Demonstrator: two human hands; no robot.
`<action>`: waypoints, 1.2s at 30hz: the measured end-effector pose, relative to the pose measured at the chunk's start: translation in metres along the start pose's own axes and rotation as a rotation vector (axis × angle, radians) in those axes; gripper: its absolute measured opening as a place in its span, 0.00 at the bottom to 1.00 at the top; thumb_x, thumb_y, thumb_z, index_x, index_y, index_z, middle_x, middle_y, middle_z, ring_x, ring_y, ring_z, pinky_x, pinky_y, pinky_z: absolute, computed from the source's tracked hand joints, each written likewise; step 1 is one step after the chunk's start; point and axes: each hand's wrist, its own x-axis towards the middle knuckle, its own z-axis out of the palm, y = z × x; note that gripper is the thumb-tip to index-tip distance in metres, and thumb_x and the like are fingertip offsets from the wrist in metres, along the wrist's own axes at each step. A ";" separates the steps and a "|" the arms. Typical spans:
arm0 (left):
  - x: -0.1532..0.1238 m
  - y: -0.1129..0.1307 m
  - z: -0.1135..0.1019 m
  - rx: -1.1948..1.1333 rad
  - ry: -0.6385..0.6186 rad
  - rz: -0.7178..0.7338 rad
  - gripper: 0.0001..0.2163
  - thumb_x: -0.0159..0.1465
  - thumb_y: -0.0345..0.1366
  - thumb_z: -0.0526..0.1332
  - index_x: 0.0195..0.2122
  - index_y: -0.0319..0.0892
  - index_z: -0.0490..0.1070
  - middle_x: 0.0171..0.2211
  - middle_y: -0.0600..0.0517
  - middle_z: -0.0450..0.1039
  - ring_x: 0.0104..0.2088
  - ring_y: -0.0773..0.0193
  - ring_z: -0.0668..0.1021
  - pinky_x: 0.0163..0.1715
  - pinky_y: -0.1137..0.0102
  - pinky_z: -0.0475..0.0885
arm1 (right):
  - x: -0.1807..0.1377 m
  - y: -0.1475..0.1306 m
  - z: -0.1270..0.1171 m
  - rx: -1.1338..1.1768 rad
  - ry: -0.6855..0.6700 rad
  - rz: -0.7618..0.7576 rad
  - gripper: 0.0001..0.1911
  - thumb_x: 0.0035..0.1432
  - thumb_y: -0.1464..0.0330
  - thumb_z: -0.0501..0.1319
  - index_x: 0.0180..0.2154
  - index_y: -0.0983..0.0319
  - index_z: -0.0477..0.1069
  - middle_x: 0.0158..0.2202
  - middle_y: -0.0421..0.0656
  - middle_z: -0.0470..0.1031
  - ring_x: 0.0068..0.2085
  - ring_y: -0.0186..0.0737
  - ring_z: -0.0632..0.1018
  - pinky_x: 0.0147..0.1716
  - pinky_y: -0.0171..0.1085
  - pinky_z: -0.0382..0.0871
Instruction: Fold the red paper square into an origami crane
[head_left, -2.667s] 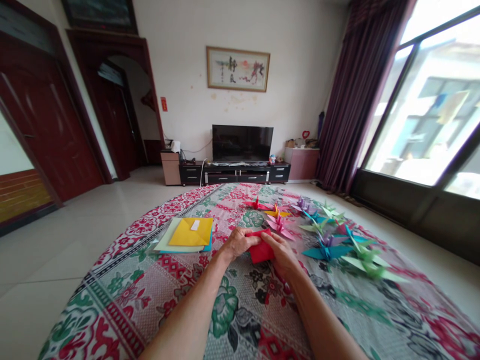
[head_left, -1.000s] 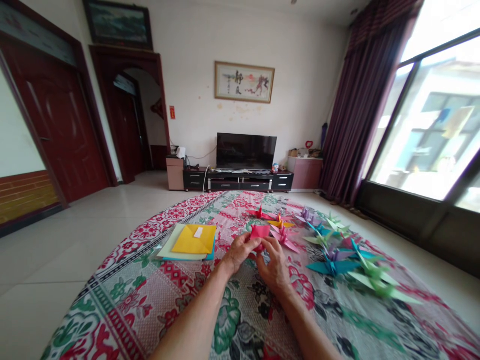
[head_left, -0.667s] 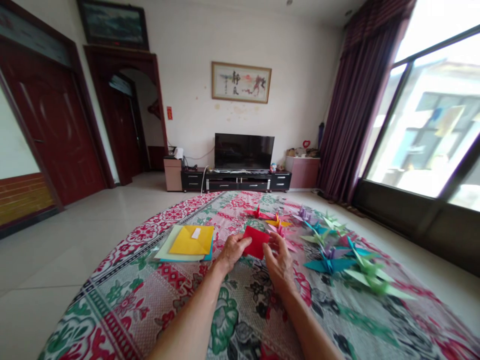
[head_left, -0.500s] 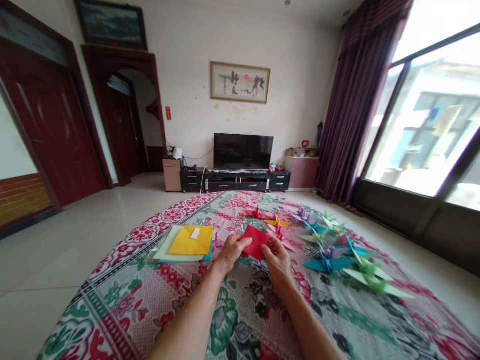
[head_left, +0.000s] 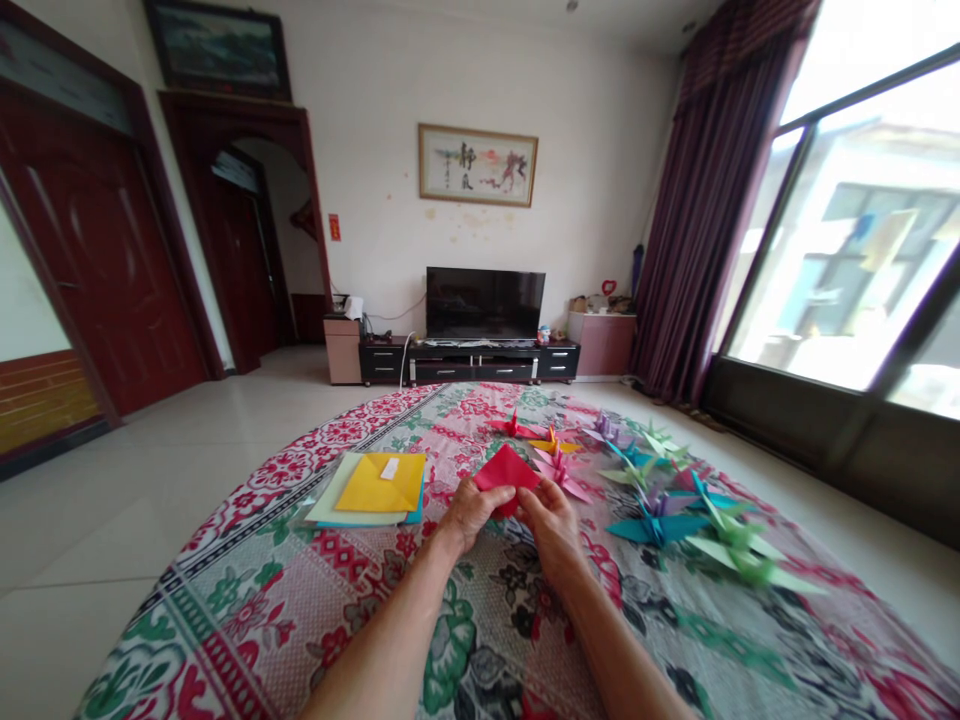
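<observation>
A folded red paper (head_left: 505,469) stands as a small square on one corner, held just above the flowered cloth (head_left: 315,590). My left hand (head_left: 469,512) pinches its lower left edge. My right hand (head_left: 550,522) pinches its lower right edge, fingers closed on the paper. Both forearms reach in from the bottom of the view. Just beyond the red paper lies a pink paper crane (head_left: 561,473).
A stack of coloured paper sheets (head_left: 371,487) with a yellow one on top lies left of my hands. Several folded cranes (head_left: 660,500) in red, yellow, purple, green and blue spread to the right. Tiled floor, a TV stand (head_left: 480,358) and a big window lie beyond.
The red paper went from lying pressed flat on the cloth to being lifted and turned in both hands; it now stands on one corner as a smaller diamond.
</observation>
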 end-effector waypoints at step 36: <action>0.001 0.004 -0.001 -0.008 0.125 -0.115 0.14 0.45 0.37 0.66 0.33 0.37 0.76 0.24 0.50 0.74 0.23 0.66 0.71 0.17 0.74 0.65 | -0.009 -0.012 0.001 -0.792 -0.059 -0.807 0.19 0.53 0.74 0.53 0.48 0.59 0.64 0.51 0.49 0.65 0.53 0.45 0.67 0.50 0.49 0.64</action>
